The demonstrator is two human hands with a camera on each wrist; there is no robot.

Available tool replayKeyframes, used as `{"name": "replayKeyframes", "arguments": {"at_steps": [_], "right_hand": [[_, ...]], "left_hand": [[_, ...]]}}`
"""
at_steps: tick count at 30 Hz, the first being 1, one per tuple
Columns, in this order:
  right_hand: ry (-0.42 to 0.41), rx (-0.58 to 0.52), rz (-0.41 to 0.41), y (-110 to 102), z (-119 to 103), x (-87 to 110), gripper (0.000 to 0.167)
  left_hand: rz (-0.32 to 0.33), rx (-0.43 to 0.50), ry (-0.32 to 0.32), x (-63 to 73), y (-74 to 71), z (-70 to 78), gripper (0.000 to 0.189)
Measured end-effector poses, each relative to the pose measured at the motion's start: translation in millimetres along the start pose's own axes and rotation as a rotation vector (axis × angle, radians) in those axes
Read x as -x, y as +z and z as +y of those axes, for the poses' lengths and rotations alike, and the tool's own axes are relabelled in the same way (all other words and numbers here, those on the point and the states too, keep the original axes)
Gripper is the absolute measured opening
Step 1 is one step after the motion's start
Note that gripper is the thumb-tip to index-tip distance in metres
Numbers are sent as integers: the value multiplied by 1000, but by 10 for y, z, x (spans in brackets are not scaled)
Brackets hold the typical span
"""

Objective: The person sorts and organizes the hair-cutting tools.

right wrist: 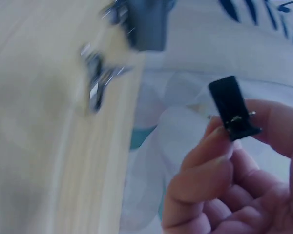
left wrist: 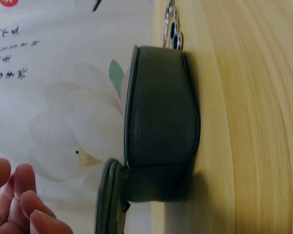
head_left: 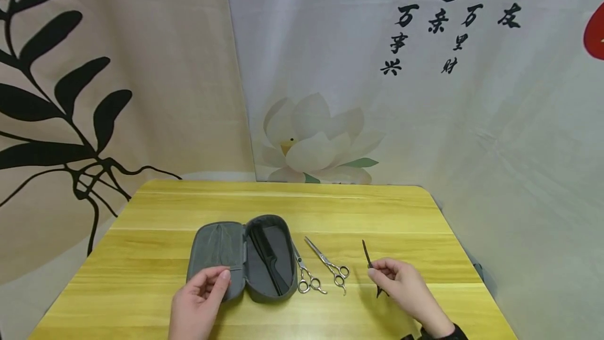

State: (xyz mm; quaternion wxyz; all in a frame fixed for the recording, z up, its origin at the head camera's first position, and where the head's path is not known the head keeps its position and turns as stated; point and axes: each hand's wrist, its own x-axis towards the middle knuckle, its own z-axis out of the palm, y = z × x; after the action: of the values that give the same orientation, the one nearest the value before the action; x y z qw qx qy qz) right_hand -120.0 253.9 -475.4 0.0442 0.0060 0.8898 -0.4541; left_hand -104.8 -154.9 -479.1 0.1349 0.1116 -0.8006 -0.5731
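Note:
My left hand (head_left: 200, 298) hovers before the open lid of a grey zip case (head_left: 197, 245), its fingers loosely bent and holding nothing. In the left wrist view its fingertips (left wrist: 24, 178) stand apart from the case's side (left wrist: 161, 107). A black comb (head_left: 270, 258) lies inside the case's deep half. Over the table's right part my right hand (head_left: 401, 282) pinches a slim black hair clip (head_left: 365, 251) between thumb and fingers, narrow end pointing up and away. Metal spring parts show on the clip (right wrist: 229, 105) in the right wrist view.
Two pairs of silver scissors lie right of the case: one pair (head_left: 302, 269) close against its side, the other (head_left: 327, 263) nearer the right hand. The wooden table (head_left: 141, 277) ends at a printed cloth backdrop (head_left: 189, 93).

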Motion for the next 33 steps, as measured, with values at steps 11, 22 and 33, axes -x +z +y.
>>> {"name": "replayKeyframes", "arguments": {"at_steps": [11, 22, 33], "right_hand": [[-132, -430, -193, 388, -488, -16, 33], [-251, -608, -307, 774, -744, 45, 29], [-255, -587, -326, 928, -801, 122, 24]], "left_hand": [[-433, 50, -64, 164, 212, 100, 29], [-688, 146, 123, 336, 489, 198, 33], [-728, 223, 3, 383, 614, 172, 33]]}}
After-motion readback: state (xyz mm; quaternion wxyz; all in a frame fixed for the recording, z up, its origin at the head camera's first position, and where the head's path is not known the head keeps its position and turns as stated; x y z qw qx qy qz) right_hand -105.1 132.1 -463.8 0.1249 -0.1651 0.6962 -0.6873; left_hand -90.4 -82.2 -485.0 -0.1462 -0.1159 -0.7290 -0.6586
